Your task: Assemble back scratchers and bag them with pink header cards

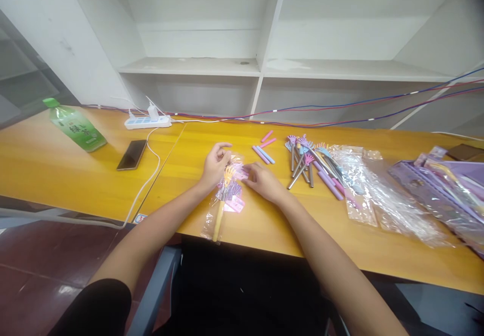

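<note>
A clear plastic bag (223,200) lies on the wooden table (75,174) near its front edge. Inside it is a back scratcher with an orange claw head and yellow handle (220,214), plus a pink and purple card. My left hand (216,163) pinches the bag's top end beside the claw head, fingers curled. My right hand (262,180) rests on the bag's upper right edge with fingers pressed together on the plastic. A pile of back scratchers (306,160) with coloured claws and handles lies just right of my hands.
Loose pink, purple and blue handle sleeves (263,149) lie behind the hands. Empty clear bags (366,184) and purple packaged goods (446,184) fill the right side. A green bottle (73,125), a phone (131,155) and a power strip (148,121) sit at left. White shelves stand behind.
</note>
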`<state>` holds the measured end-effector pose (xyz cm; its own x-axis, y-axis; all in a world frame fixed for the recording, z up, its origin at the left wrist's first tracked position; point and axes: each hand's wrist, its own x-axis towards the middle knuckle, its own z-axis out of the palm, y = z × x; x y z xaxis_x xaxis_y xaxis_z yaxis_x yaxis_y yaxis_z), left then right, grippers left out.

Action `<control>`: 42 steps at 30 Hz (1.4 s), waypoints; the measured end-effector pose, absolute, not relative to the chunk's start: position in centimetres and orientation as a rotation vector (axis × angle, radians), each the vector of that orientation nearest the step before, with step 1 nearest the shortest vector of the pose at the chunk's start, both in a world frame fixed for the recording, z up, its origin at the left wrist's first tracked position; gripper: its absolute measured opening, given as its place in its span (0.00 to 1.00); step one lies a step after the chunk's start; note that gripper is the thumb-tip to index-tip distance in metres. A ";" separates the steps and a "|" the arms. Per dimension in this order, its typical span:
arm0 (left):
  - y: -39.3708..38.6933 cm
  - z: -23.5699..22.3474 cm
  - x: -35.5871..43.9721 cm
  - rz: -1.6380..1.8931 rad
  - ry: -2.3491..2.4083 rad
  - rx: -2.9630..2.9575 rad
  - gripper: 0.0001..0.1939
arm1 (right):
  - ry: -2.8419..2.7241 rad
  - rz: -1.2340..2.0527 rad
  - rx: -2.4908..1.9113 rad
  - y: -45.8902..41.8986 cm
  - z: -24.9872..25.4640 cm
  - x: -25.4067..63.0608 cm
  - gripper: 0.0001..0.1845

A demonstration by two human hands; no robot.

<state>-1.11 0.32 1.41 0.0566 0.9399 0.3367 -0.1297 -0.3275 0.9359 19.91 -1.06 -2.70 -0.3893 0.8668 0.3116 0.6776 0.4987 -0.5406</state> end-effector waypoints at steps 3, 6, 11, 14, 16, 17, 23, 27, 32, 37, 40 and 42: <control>0.2 1.5 -1.0 1.426 0.870 1.376 0.18 | -2.122 0.508 -1.322 -1.0 -2.5 19.9 0.24; 0.2 1.4 -0.9 1.405 0.866 1.376 0.18 | -2.088 0.587 -1.337 -1.0 -2.0 19.9 0.15; 0.4 1.1 -1.0 1.405 0.890 1.393 0.14 | -1.804 0.534 -1.282 -1.5 -0.4 20.0 0.19; 0.4 0.8 -0.9 1.393 0.922 1.407 0.13 | -1.549 0.393 -1.193 -2.3 0.8 20.1 0.17; 0.3 0.6 -0.8 1.373 0.934 1.415 0.13 | -1.515 0.426 -1.064 -2.9 1.2 20.0 0.14; 0.2 0.4 -0.7 1.362 0.941 1.414 0.14 | -1.544 0.451 -1.004 -3.1 1.2 19.8 0.12; -0.8 0.1 -0.2 1.273 0.905 1.403 0.19 | -1.965 0.300 -0.848 -3.3 0.6 18.8 0.08; -1.3 0.5 0.0 1.245 0.839 1.370 0.17 | -2.003 0.116 -0.870 -2.8 0.2 19.0 0.10; -1.8 1.0 0.3 1.205 0.907 1.375 0.14 | -2.038 -0.020 -0.920 -2.5 -0.3 19.3 0.11; -1.8 0.9 0.3 1.191 0.899 1.330 0.16 | -2.044 -0.049 -0.942 -2.4 -0.4 19.4 0.12; -1.3 0.5 0.2 1.178 0.869 1.335 0.20 | -2.033 -0.083 -0.952 -2.4 -0.3 19.3 0.13; -0.9 0.2 0.1 1.179 0.858 1.345 0.23 | -2.030 -0.099 -0.962 -2.4 -0.3 19.2 0.13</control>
